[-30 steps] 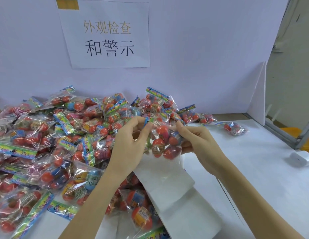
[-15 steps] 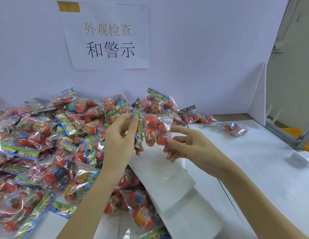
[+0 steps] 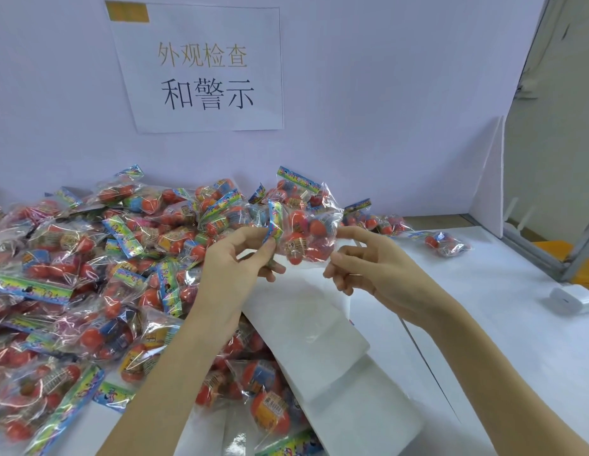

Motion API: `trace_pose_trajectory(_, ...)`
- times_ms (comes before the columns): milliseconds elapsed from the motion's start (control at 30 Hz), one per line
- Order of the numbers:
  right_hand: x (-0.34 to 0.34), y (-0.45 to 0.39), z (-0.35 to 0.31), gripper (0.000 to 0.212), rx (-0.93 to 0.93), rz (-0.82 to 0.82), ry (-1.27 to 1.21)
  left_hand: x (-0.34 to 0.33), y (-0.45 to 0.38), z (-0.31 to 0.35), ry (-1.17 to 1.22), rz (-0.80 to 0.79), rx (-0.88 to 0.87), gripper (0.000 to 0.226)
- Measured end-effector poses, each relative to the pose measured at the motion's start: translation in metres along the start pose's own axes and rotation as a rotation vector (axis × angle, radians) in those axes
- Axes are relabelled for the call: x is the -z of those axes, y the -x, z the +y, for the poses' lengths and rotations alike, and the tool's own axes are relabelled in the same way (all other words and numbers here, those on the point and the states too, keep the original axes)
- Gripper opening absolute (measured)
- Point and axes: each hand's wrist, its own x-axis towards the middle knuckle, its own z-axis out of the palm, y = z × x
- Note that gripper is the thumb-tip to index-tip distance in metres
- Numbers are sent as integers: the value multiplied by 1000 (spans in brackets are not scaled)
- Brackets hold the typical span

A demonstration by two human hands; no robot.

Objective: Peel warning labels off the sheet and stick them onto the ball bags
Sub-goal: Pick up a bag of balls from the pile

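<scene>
Head view: we are holding one ball bag (image 3: 303,236) raised above the white table (image 3: 484,324).
Left hand (image 3: 234,261): we are pinching the bag's colourful header card (image 3: 274,222) between thumb and fingers.
Right hand (image 3: 369,264): we are keeping it released, fingers loosely curled just beside the bag.
Pile (image 3: 89,274): more bags are lying at left.
White sheets (image 3: 306,327): these are lying below our hands.

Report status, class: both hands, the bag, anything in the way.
Left hand pinches the held ball bag by its coloured header. Right hand open, fingertips at the bag's far edge. Loose bag pile crowds the left; white sheets underneath.
</scene>
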Motion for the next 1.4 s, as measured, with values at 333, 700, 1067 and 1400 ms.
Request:
trace_pose_trajectory(333,2,5,-4,13,7,-120,263,-5,10,6,-215,-105,-174,48)
trace_pose_trajectory(700,-11,-4,13,21,1,78,32,-10,13,6,-325,-100,-309,12)
trace_pose_trajectory(1067,-13,-4,4,31,60,218,-11,-12,13,5,-242,22,-171,15)
trace_pose_trajectory(1400,-22,-3,9,31,134,276,96,-15,17,8,-360,-190,-225,10)
